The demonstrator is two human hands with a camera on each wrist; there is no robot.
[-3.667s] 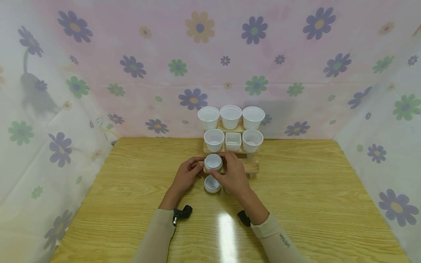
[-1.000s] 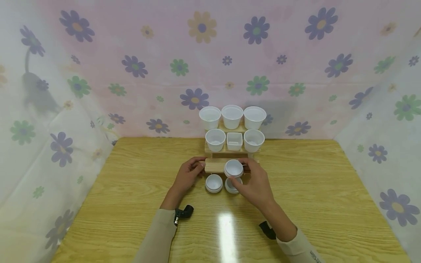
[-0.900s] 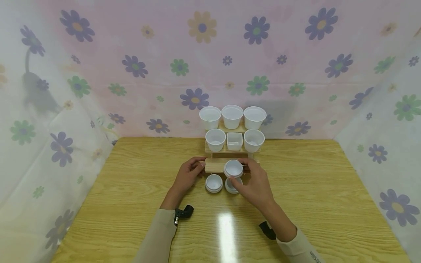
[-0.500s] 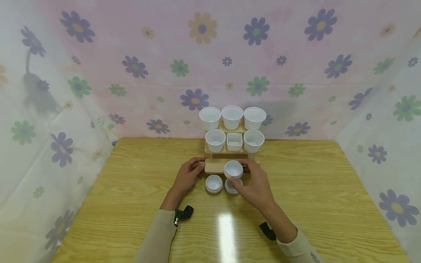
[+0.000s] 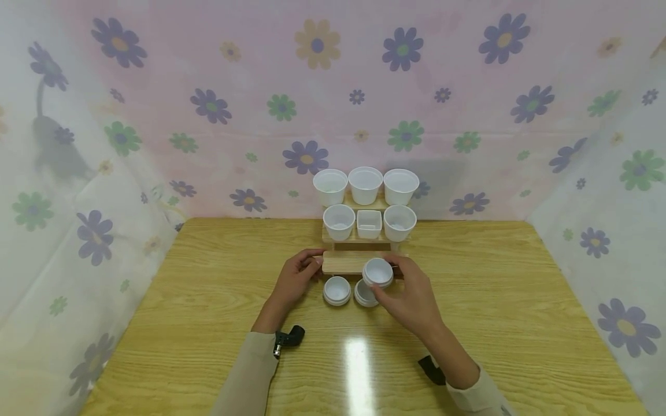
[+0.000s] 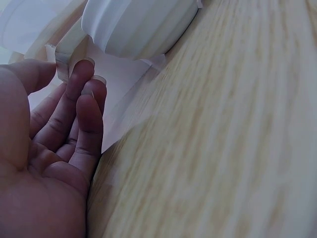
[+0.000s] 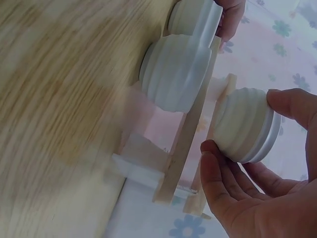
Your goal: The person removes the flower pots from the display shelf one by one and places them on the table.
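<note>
Our right hand (image 5: 413, 297) pinches a white pot (image 5: 377, 273); left hand (image 5: 295, 278) at end of wooden stand (image 5: 340, 263), we can't tell if gripping.

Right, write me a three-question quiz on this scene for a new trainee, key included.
1. Multiple choice: where on the wooden stand does the square container sit?
A) Top tier
B) Middle tier
C) Lowest tier

2. True or false: the left hand holds the raised jar.

3. Count: how many small round jars rest on the table in front of the stand?

Key: 1. B. 2. False; the right hand holds it. 3. Two.
</note>
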